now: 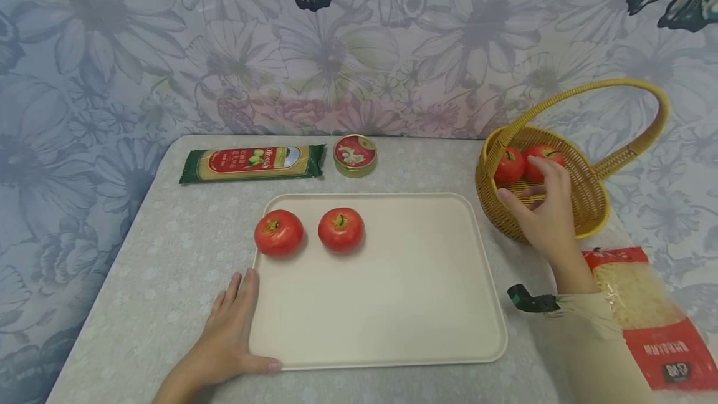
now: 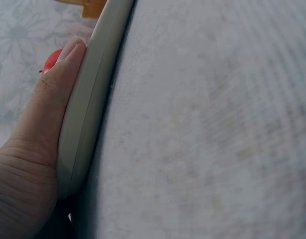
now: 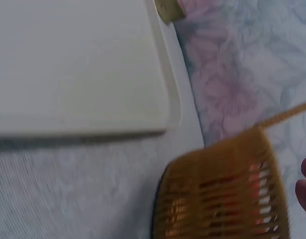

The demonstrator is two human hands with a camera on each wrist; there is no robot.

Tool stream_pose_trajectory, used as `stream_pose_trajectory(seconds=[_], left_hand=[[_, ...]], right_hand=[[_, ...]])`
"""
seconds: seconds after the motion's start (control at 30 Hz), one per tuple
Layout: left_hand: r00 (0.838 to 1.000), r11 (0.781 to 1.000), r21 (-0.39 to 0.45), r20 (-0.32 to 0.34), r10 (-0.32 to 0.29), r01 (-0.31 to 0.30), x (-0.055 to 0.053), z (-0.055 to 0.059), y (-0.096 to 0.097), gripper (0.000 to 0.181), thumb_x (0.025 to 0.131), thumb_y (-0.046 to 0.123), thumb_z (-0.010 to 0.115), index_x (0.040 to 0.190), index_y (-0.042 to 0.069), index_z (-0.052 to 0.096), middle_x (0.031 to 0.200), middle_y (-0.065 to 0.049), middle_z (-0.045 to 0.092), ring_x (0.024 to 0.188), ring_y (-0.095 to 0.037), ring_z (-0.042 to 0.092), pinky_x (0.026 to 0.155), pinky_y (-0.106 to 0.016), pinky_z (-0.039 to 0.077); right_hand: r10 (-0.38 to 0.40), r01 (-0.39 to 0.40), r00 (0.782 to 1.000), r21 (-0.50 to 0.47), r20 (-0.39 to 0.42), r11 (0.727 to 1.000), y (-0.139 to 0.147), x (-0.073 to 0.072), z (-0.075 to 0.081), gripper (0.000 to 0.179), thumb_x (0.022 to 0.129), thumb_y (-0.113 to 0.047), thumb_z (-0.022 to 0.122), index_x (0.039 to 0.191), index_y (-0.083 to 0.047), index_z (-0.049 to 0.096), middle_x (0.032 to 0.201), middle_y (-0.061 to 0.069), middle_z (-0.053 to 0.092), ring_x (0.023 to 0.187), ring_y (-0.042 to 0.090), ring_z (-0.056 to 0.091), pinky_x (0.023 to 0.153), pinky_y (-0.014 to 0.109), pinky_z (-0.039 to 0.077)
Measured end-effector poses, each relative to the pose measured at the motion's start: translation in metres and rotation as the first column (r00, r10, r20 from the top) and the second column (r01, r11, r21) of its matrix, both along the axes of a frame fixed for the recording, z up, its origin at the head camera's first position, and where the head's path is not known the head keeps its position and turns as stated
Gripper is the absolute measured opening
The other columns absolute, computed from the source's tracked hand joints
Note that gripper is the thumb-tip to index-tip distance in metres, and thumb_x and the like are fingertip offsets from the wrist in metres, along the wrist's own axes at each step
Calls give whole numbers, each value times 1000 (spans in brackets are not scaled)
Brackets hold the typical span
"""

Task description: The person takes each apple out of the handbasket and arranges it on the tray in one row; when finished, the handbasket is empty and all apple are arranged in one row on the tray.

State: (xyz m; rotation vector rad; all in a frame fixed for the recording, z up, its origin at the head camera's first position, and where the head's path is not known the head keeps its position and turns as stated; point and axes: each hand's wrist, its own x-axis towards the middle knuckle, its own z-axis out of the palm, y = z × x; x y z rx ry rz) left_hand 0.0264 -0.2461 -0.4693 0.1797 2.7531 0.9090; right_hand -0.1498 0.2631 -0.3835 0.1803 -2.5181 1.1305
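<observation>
A cream rectangular tray (image 1: 381, 304) lies on the table with two red tomatoes near its far left corner, the left tomato (image 1: 278, 233) and the right tomato (image 1: 341, 230). My left hand (image 1: 227, 329) rests at the tray's near left corner, its fingers straight along the left side and its thumb on the front edge. At the right, my right hand (image 1: 544, 207) reaches into a yellow woven basket (image 1: 596, 204). Its fingertips are at one tomato (image 1: 543, 156), partly hidden by the hand, while the thumb stands apart. Another tomato (image 1: 509, 167) sits beside it in the basket.
Behind the tray lie a green-ended pasta packet (image 1: 252, 163) and a small round tin (image 1: 355, 156). A red and clear bag (image 1: 645, 310) of pale food lies at the right, partly under the right sleeve (image 1: 594, 341). The basket's handle (image 1: 634, 84) arches up and right.
</observation>
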Motion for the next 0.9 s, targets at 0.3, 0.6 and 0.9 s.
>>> stream_pose_trajectory(seconds=[0.3, 0.6, 0.9], left_hand=[[1000, 1000, 0, -16, -2, 2, -1, 0, -2, 157, 49, 76, 83, 160, 7, -5, 166, -22, 1, 152, -48, -5, 119, -65, -7], [1000, 1000, 5, -20, 1, 0, 2, -4, -3, 156, 50, 77, 82, 160, 8, -5, 166, -24, 3, 153, -44, -5, 122, -53, -14], [1000, 1000, 17, -2, 7, -7, 3, -2, -2, 156, 50, 78, 81, 160, 9, -6, 166, -23, 3, 153, -44, -6, 122, -54, -14]], right_hand=[[-44, 33, 985, 67, 164, 997, 22, -37, -13, 76, 91, -33, 70, 153, -12, 32, 149, 19, 29, 90, 24, 53, 73, 6, 39], [-39, -14, 946, 160, 322, 987, 27, -63, -19, 82, 93, -38, 66, 156, -9, 22, 157, 26, 16, 127, 50, 43, 104, 62, 41], [-43, -26, 925, 176, 377, 984, 26, -81, -23, 86, 92, -27, 67, 158, -6, 16, 159, 31, 12, 137, 55, 30, 107, 71, 32]])
